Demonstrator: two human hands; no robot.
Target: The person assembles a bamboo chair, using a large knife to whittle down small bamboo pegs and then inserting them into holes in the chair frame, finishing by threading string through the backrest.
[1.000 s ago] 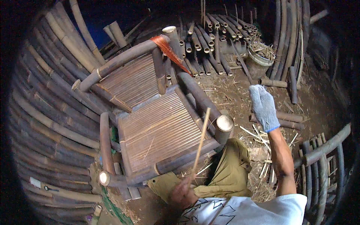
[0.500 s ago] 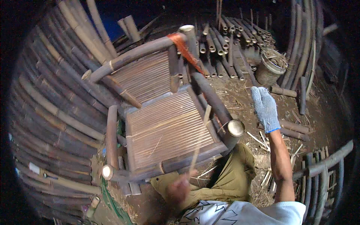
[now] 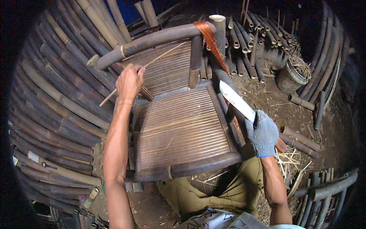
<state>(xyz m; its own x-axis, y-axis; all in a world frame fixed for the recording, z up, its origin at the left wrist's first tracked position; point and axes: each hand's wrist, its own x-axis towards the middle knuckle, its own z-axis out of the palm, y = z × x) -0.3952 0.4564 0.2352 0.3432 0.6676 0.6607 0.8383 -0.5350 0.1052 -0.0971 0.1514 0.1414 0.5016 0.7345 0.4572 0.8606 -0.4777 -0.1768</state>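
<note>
Bamboo poles are covering the whole left side of the room, dark and packed close together, and the dirt floor is showing around the person's feet with straw and chips scattered over it. Filling the middle of the room, a big bamboo chair is facing the person, its slatted seat lying just beyond the knees and its backrest rising on the far side. Behind it, cut tubes are lying in a heap with their open ends toward us, and a bucket of shavings is standing beside them, to the right. Over the right end of the chair's top rail, an orange strip is hanging down.

By the chair's right arm, the right hand, wearing a grey glove, is closing around a knife; most of the handle is hiding inside the fist, and the blade is pointing up and leftward, above the armrest. Across the chair, at the left of the backrest, the bare left hand is pinching a thin stick nearer its lower end. From that grip, the longer part is slanting up and rightward before the backrest, while a short tail is poking down and leftward. Whether the stick is touching the slats, I cannot tell. Blade and stick are lying nearly crosswise, well apart, with the seat's far right corner between the two hands.
</note>
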